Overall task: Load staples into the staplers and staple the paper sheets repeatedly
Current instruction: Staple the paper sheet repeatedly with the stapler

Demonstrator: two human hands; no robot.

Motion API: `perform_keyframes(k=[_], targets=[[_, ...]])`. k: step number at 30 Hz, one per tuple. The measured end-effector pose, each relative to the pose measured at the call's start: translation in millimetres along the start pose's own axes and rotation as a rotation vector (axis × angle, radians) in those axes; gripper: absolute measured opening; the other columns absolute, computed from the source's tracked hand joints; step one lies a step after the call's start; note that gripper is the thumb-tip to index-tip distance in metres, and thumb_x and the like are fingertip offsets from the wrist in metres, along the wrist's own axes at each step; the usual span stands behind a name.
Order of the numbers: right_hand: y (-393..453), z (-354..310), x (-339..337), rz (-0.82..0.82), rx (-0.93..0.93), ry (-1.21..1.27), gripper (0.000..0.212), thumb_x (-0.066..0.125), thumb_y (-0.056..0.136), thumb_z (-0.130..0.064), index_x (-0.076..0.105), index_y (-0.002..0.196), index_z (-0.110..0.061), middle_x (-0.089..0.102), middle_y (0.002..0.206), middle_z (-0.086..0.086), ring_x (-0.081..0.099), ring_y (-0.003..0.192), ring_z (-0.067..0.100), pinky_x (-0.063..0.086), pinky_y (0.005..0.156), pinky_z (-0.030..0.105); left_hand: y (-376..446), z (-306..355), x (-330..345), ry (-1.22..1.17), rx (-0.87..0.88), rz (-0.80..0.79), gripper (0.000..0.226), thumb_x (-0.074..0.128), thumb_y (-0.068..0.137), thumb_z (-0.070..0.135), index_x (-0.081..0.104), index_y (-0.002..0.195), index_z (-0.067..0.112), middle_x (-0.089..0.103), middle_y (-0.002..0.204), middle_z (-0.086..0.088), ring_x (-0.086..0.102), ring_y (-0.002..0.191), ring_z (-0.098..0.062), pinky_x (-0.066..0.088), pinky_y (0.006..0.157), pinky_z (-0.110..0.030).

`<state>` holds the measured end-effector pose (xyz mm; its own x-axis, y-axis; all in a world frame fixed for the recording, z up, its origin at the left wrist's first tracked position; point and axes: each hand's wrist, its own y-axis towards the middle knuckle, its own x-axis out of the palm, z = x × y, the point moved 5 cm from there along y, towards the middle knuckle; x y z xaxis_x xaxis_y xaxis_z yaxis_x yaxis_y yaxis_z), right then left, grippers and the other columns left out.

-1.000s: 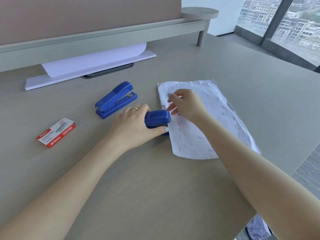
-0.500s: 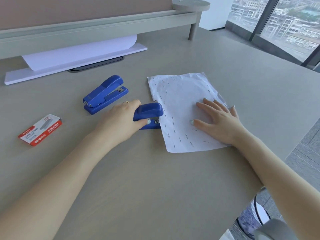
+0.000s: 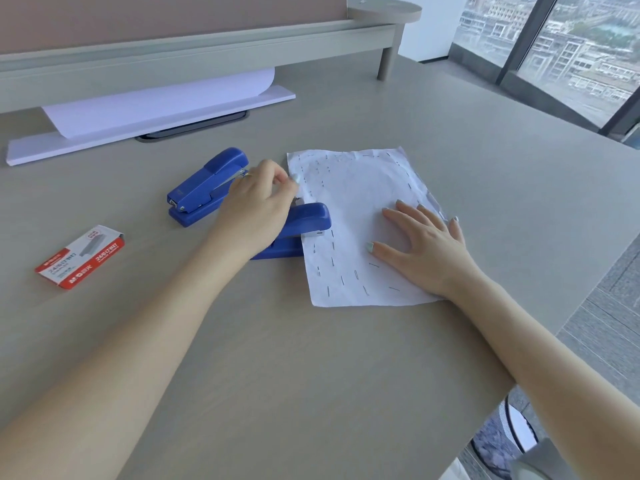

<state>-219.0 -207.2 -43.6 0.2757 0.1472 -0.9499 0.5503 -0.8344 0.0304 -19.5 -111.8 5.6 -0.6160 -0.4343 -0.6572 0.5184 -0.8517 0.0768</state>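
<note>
A white paper sheet (image 3: 353, 188) dotted with several staples lies flat on the grey table (image 3: 277, 375). My right hand (image 3: 422, 247) rests palm down on its right half, fingers spread. A blue stapler (image 3: 308, 218) sits at the sheet's left edge with its nose over the paper. My left hand (image 3: 256, 209) hovers over the rear of this stapler with its fingers curled together near the sheet's upper left edge; it grips nothing that I can see. A second blue stapler (image 3: 204, 183) lies just behind my left hand, partly hidden by it.
A red and white staple box (image 3: 81, 258) lies at the left. A white board with a curled sheet (image 3: 149, 112) leans under the raised shelf (image 3: 207, 46) at the back. The table's edge drops off on the right, near a window.
My left hand has lifted off the near stapler and curled its fingers. My right hand moved from the sheet's left edge to lie flat on its right half.
</note>
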Motion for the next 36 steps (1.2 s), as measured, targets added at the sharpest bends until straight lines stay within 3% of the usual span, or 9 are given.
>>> perform_keyframes(k=[4,9,16,23,26,29,32,34,36], targets=[[1.3,-0.3,1.6,0.005,0.021,-0.003,0.063,0.042,0.084,-0.062,0.030,0.140,-0.036,0.019,0.154,-0.014,0.009,0.143,0.012,-0.002,0.116,0.050,27.3,10.5,14.9,0.161,0.044,0.038,0.033,0.030,0.096,0.028,0.047,0.116,0.009,0.051,0.123,-0.010,0.039,0.117,-0.028,0.030,0.088,-0.035],[5.7,0.3,2.4,0.007,0.043,-0.006,0.063,0.042,0.084,-0.062,0.031,0.140,-0.035,0.020,0.154,-0.014,0.010,0.143,0.012,-0.002,0.115,0.051,44.2,8.5,30.8,0.281,0.012,-0.024,0.031,0.026,0.095,0.021,0.045,0.117,0.011,0.049,0.126,-0.010,0.034,0.119,-0.028,0.027,0.092,-0.037],[6.9,0.2,2.7,0.006,0.044,0.010,0.063,0.043,0.083,-0.061,0.032,0.139,-0.035,0.022,0.153,-0.014,0.010,0.143,0.012,-0.003,0.115,0.052,39.0,6.4,37.4,0.489,0.024,-0.013,0.043,0.028,0.081,0.000,0.043,0.119,0.012,0.047,0.125,-0.008,0.027,0.126,-0.027,-0.003,0.109,-0.061],[7.0,-19.7,-18.8,0.226,-0.008,0.266,0.039,0.048,0.089,-0.048,0.050,0.124,-0.032,0.043,0.139,-0.015,0.032,0.134,0.012,0.001,0.115,0.054,39.0,5.7,41.2,0.499,0.053,-0.013,0.035,0.029,0.083,0.000,0.046,0.111,0.010,0.050,0.119,-0.008,0.032,0.120,-0.029,0.005,0.109,-0.062],[15.7,-48.6,-14.4,0.052,-0.001,0.558,0.020,0.044,0.091,-0.047,0.051,0.106,-0.037,0.044,0.120,-0.023,0.034,0.127,0.007,0.014,0.114,0.049,41.0,5.8,39.6,0.402,0.029,-0.045,0.033,0.031,0.083,-0.001,0.043,0.112,0.010,0.046,0.120,-0.011,0.032,0.118,-0.029,0.020,0.107,-0.052],[24.4,-71.3,4.8,-0.115,-0.003,0.544,0.018,0.036,0.094,-0.045,0.046,0.102,-0.033,0.040,0.115,-0.018,0.024,0.132,0.008,-0.001,0.116,0.046,42.8,3.9,33.2,0.291,0.010,-0.053,0.033,0.033,0.080,-0.007,0.041,0.105,0.014,0.042,0.121,-0.010,0.036,0.107,-0.027,0.037,0.084,-0.037],[27.0,-77.4,18.2,-0.144,-0.040,0.508,0.017,0.033,0.095,-0.040,0.041,0.105,-0.031,0.037,0.117,-0.015,0.016,0.136,0.008,-0.011,0.114,0.046,43.7,-2.3,27.5,0.251,-0.036,-0.074,0.039,0.031,0.079,-0.010,0.042,0.107,0.014,0.040,0.114,-0.003,0.039,0.087,-0.022,0.030,0.054,-0.027],[28.9,-76.8,17.2,-0.143,-0.070,0.490,0.014,0.032,0.094,-0.041,0.037,0.106,-0.033,0.033,0.123,-0.016,0.008,0.140,0.009,-0.016,0.111,0.046,44.9,-1.3,28.6,0.313,-0.015,-0.079,0.040,0.032,0.078,-0.011,0.044,0.109,0.012,0.040,0.110,-0.004,0.038,0.087,-0.023,0.031,0.058,-0.028],[31.0,-76.1,14.2,-0.145,-0.099,0.462,0.017,0.033,0.094,-0.041,0.037,0.109,-0.034,0.030,0.134,-0.015,0.000,0.141,0.007,-0.018,0.109,0.047,46.1,3.7,29.6,0.470,0.086,-0.008,0.037,0.037,0.076,-0.009,0.045,0.105,0.013,0.046,0.108,-0.007,0.038,0.095,-0.026,0.034,0.081,-0.034]])
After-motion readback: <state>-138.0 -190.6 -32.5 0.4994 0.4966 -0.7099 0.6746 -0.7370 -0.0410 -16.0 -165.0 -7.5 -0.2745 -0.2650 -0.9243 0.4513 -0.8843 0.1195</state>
